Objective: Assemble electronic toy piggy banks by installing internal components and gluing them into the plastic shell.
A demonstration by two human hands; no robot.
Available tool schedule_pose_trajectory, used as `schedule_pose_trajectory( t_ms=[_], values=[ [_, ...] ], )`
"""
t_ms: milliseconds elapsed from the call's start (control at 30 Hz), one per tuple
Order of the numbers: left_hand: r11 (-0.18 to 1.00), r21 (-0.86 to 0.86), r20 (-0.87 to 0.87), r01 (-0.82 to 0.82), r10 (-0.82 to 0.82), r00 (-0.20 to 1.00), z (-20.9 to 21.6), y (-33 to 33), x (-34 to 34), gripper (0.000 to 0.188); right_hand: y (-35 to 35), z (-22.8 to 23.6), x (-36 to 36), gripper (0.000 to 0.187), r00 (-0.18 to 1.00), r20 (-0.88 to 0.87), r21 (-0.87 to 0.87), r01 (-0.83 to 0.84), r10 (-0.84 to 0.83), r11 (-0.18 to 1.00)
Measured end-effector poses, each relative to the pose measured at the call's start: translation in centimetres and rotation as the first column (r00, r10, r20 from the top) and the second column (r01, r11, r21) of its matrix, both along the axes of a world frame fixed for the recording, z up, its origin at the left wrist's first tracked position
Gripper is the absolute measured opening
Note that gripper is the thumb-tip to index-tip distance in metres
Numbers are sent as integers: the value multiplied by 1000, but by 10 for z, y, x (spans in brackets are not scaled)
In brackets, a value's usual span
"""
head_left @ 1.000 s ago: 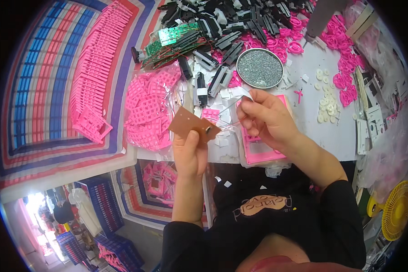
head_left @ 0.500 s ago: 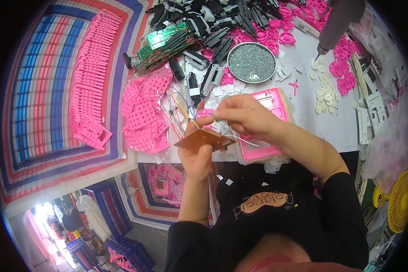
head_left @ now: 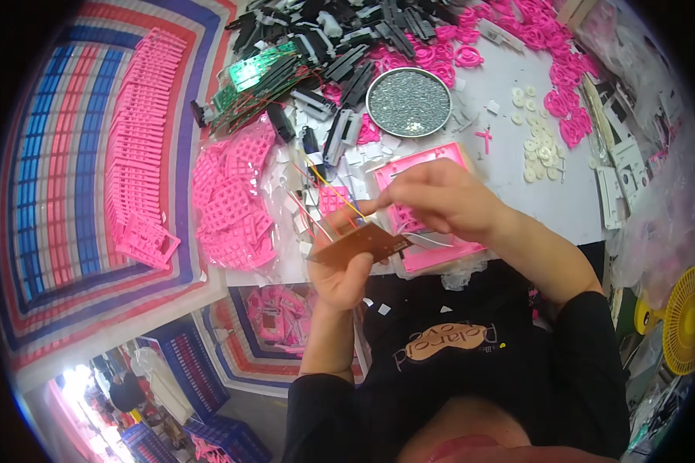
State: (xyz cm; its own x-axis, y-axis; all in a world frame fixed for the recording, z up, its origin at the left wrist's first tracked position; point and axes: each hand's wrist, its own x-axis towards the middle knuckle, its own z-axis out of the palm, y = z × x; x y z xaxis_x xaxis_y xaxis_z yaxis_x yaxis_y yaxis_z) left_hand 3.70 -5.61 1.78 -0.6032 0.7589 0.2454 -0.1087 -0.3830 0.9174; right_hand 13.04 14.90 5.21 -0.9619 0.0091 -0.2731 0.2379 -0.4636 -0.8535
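My left hand (head_left: 338, 284) is closed round a brown circuit board (head_left: 363, 245), its thumb on the near face and its fingers behind. Yellow, red and white wires (head_left: 333, 190) rise from the board's far side. Just right of the board, my right hand (head_left: 444, 199) is bent with its fingers curled, the index fingertip close to the left fingers. Whatever lies between its fingertips is hidden. White wire ends (head_left: 425, 240) stick out below it. Partly under my right hand lies a pink plastic housing (head_left: 432, 258) on the table.
A round tin of small screws (head_left: 409, 102) stands beyond my hands. Black and grey parts (head_left: 340, 58) and green circuit boards (head_left: 252, 71) are heaped behind. Bagged pink grids (head_left: 235, 204) lie left; white discs (head_left: 543, 150) and pink rings (head_left: 567, 100) lie right. A yellow fan (head_left: 681, 320) is at far right.
The view has shifted, and the dark power screwdriver at the upper right is out of it. My right fingers have moved from a pinch over the wires to a curled pose beside the board.
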Motion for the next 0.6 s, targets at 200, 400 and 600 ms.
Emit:
schedule_pose_trajectory(
  t_ms=[200,400,600],
  values=[
    [974,-51,106,222,-216,971,19,4,1,62,-8,-11,0,32,980,11,21,-201,200,979],
    [946,-166,127,277,-258,958,-2,0,0,46,3,-6,46,29,985,20,220,-172,171,960],
    [894,-377,-21,243,-271,962,5,-3,4,36,18,10,83,36,998,-19,647,-35,62,762]
  ],
)
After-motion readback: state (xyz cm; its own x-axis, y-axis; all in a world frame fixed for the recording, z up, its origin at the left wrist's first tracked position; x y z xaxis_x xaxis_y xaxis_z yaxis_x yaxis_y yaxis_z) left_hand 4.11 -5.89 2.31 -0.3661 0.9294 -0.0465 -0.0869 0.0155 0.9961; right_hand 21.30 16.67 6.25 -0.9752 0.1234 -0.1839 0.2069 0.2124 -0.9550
